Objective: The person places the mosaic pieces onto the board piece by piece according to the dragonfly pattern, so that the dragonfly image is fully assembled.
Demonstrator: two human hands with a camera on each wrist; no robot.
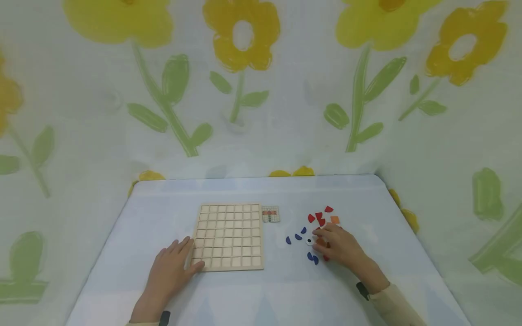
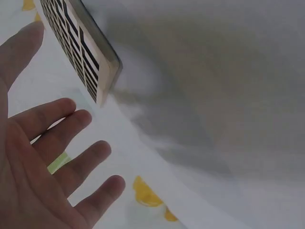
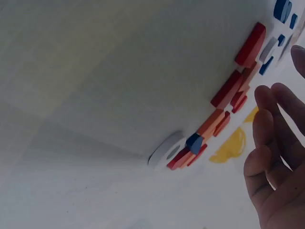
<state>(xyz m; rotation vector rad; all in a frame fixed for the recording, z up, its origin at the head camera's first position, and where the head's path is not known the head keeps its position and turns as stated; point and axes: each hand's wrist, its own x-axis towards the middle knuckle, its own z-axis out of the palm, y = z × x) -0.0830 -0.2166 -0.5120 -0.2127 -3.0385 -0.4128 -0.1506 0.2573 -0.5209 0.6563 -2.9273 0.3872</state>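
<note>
A square wooden grid board lies on the table with its shallow compartments bare. Beside its lower left corner is my left hand, fingers spread, thumb at the near edge; the left wrist view shows the palm holding nothing. Over the loose pieces hovers my right hand, with its fingers loosely bent and thumb apart. No piece shows between the fingertips in the right wrist view. Near them are a white round piece with a dark centre, blue half-round pieces and red wedge pieces.
A small patterned card lies against the board's right side. An orange square piece sits beyond the right hand. In the right wrist view another white round piece lies at the group's end. A flower-printed curtain hangs behind the table.
</note>
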